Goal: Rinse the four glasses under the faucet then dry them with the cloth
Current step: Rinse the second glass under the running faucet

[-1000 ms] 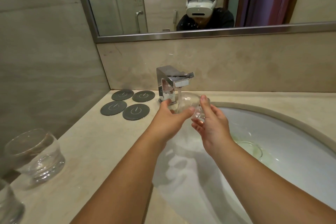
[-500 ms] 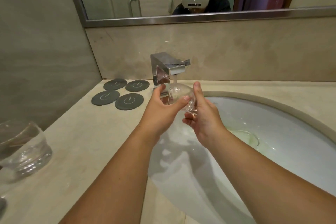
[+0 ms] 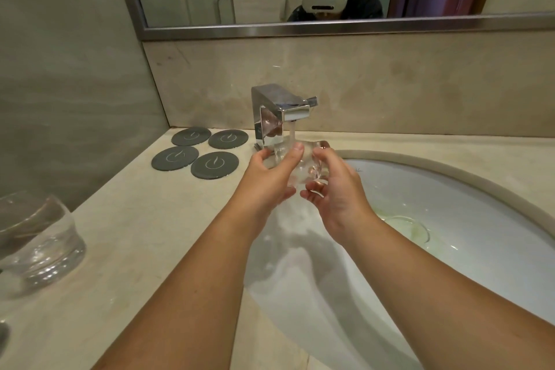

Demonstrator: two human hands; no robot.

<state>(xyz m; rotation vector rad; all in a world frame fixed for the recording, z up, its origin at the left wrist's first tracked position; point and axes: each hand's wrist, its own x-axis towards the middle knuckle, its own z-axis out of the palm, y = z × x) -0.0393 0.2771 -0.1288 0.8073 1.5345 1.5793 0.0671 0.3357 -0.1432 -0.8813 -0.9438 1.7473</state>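
We are holding the glass (image 3: pixel 301 168) between both hands, under the stream from the faucet (image 3: pixel 280 109). Our left hand (image 3: pixel 267 180) is wrapping its side, thumb on top; our right hand (image 3: pixel 338 192) is curling round the opposite side. Wet, it is likely slippery, stiff and breakable, so we are gripping the body, not the rim. It is looking clear, short, perhaps thick-based.

Both hands (image 3: pixel 303 180) hold a glass (image 3: pixel 300 165) under the running faucet (image 3: pixel 280 111)
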